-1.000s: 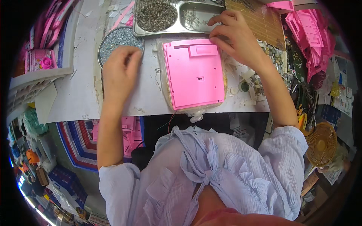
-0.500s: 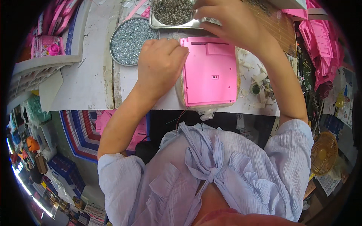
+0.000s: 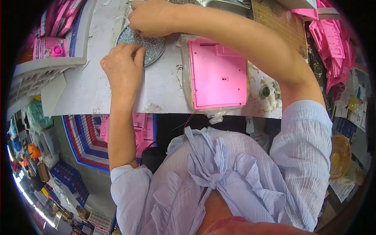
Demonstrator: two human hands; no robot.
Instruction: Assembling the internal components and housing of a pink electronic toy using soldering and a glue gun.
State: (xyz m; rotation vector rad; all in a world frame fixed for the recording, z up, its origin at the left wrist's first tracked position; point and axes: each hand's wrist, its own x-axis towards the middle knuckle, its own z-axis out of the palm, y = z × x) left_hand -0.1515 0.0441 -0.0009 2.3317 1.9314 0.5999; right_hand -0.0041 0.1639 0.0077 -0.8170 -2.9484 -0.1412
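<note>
A round metal tray [image 3: 156, 55] of small silvery screws stands at the far left of the table. At its near left rim is my left hand [image 3: 123, 64], fingers curled and thumb bent in over the screws; the fingertips are hidden. My right hand [image 3: 150, 17] reaches across to the far side of this tray, fingers bent and closed, and whatever they hold cannot be made out. Right of the tray, a pink plastic panel [image 3: 219, 82] lies flat on a plastic-wrapped pad [image 3: 186, 70], touched by neither hand. My right forearm passes over its far right corner.
Behind my right forearm is a rectangular metal tray [image 3: 231, 7], partly covered. Small white plastic parts [image 3: 270, 94] lie right of the panel. Pink parts [image 3: 329, 43] are piled at the far right. A red, white and blue basket [image 3: 84, 137] with pink pieces stands below the table's front edge.
My left hand has moved left from the panel's edge to the round tray. My right hand has swung left from the rectangular tray to the round tray's far side. The panel stayed put.
</note>
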